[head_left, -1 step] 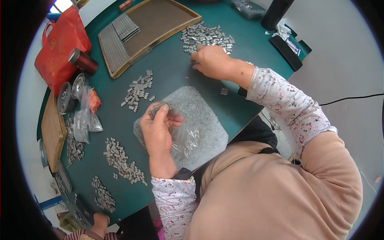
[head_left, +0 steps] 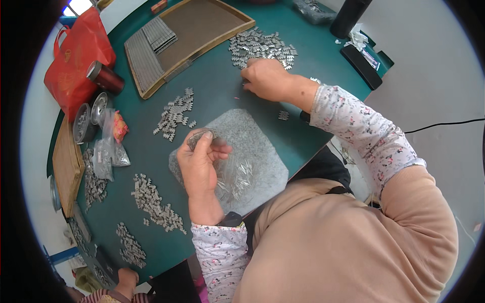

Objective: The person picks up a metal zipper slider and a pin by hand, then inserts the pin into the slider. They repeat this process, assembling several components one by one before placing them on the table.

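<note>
On the broad dark-green table (head_left: 212,93), a shallow wooden tray with a brown floor (head_left: 199,25) is set at the far side. Nearer the body lies a pale grey mottled mat with cut corners (head_left: 235,121). Beyond it, to the right of the tray, a loose pile of silvery toothed metal pieces (head_left: 262,44) is spread.

The step in hand is judged to be the picking of pieces from that pile. The right hand (head_left: 270,80) is held at its near edge, knuckles up and fingers curled downward; whether anything is pinched cannot be told, as the fingertips are largely hidden. Over the mat's left part, the left hand (head_left: 199,164) is loosely curled, and a small dark-grey metal piece (head_left: 193,141) is gripped between thumb and forefinger.

For the next move, a fine fingertip pinch on a single piece seems called for, with its neighbours left undisturbed. A lone silvery toothed piece (head_left: 283,115) lies nearer the body than the right hand. Smallest of all, thin silver pins (head_left: 242,177) are heaped on the mat, just right of the left hand.
</note>
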### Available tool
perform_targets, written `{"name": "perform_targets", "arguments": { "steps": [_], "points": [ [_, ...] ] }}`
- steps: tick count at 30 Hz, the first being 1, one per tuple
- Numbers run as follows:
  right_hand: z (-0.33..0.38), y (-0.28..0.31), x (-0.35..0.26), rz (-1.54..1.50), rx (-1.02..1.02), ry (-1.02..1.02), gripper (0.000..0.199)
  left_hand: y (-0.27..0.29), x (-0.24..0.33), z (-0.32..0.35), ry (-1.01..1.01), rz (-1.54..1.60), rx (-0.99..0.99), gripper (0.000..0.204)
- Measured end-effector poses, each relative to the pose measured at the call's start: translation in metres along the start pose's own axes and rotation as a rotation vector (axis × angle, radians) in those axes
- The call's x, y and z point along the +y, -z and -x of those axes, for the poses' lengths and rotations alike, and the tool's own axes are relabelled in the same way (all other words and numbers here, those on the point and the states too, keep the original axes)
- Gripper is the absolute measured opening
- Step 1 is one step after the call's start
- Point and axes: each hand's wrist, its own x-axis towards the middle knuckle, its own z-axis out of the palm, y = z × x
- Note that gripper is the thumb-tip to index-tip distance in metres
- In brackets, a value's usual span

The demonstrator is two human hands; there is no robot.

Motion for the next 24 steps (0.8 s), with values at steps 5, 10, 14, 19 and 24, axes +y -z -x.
{"name": "perform_targets", "arguments": {
  "steps": [5,10,14,19,24],
  "points": [
    [-0.007,-0.013,-0.003,0.133,0.027,0.173,0.015,0.007,0.002,-0.005,-0.034,0.017,0.056,0.012],
    [-0.011,-0.012,-0.001,0.212,0.031,0.289,0.01,0.009,0.002,-0.013,-0.056,0.027,0.06,0.014],
    [-0.007,-0.008,-0.004,0.138,0.068,0.21,0.008,0.006,0.002,-0.018,-0.081,0.039,0.074,0.015],
    [0.007,0.004,-0.02,-0.245,0.019,0.1,0.013,0.002,0.004,-0.02,-0.09,0.015,0.071,0.015],
    [0.029,0.001,-0.041,-0.554,-0.051,0.217,0.013,-0.004,0.008,-0.013,-0.108,-0.039,0.009,0.016]
  ]
}}
